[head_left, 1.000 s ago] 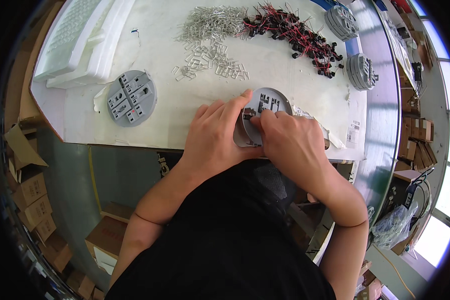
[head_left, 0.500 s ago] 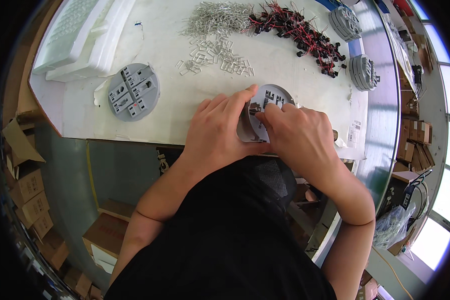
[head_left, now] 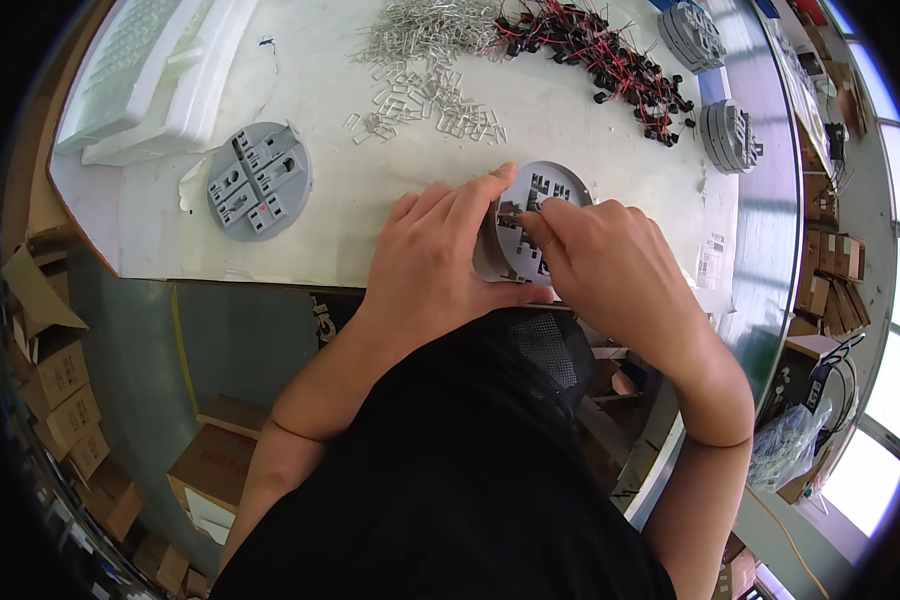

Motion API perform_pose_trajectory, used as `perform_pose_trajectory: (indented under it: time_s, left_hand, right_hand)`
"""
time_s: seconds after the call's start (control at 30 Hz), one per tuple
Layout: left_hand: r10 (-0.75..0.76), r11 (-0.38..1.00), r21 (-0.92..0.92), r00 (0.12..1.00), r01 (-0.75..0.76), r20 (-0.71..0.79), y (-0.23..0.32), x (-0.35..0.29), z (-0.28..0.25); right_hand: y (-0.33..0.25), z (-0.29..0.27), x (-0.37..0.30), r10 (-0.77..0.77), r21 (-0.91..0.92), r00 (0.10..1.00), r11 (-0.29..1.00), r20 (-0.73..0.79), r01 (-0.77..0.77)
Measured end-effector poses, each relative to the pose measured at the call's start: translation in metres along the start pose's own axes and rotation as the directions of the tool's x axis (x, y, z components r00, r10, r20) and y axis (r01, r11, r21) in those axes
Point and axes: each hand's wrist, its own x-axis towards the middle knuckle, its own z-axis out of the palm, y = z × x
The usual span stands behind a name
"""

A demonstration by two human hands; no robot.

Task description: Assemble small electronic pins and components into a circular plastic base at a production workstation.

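Observation:
A round grey plastic housing (head_left: 513,245) with slots and dark openings in its face is tilted up at the table's near edge. My left hand (head_left: 425,250) grips it from the left, fingers on the upper rim and thumb along the bottom. The fingers of my right hand (head_left: 620,255) are pinched together against the housing's face. Whatever lies between those fingertips is hidden. Farther left, a similar round grey base (head_left: 260,182) rests with its compartments facing up.
Bent metal wire pieces (head_left: 435,100) are heaped at the far middle, beside black parts with red wires (head_left: 610,65). Stacked grey discs (head_left: 730,138) stand at the right edge. White foam trays (head_left: 160,90) occupy the far left. Cardboard boxes (head_left: 70,400) sit on the floor.
My right hand has shifted a little and its fingers have curled tighter, exposing more of the housing's lower face. The left hand keeps its hold on the housing.

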Motion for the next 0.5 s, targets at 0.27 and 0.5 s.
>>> perform_pose_trajectory:
  time_s: [0.27,0.5]
  left_hand:
    - [-0.007,1.0,0.025,1.0,0.007,0.027,0.0001,-0.0019,-0.0026]
    - [0.018,0.999,0.033,1.0,-0.018,0.002,-0.0022,-0.0043,0.0007]
  right_hand:
    - [-0.0079,-0.0036,-0.0001,-0.003,-0.058,0.999,0.998,0.04,0.005]
    - [-0.0105,-0.0053,-0.001,0.033,-0.054,0.999,0.998,0.043,-0.031]
